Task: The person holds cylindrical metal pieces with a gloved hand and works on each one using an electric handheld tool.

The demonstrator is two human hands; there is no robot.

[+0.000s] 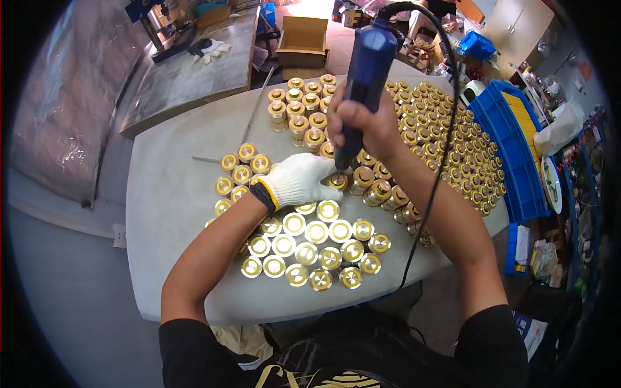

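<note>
The right hand (374,126), bare, is wrapped around a blue power tool (371,61), tip down. The left hand (301,178), in a white glove, closes its fingers around the side of one metal cylinder (337,182) just under that tip, on the near-middle of the table (171,220). The hands are near each other but apart. The cylinder looks rigid and probably heavy for its size; its polished surface may be slippery, so its round side seems the best place to grasp. One cord (457,72) trails from the one tool. About nineteen bright cylinders (317,232) show nearest the body, others partly behind the left forearm; those at right (453,155) are too many to count. Beyond sits one cardboard box (301,59).
</note>
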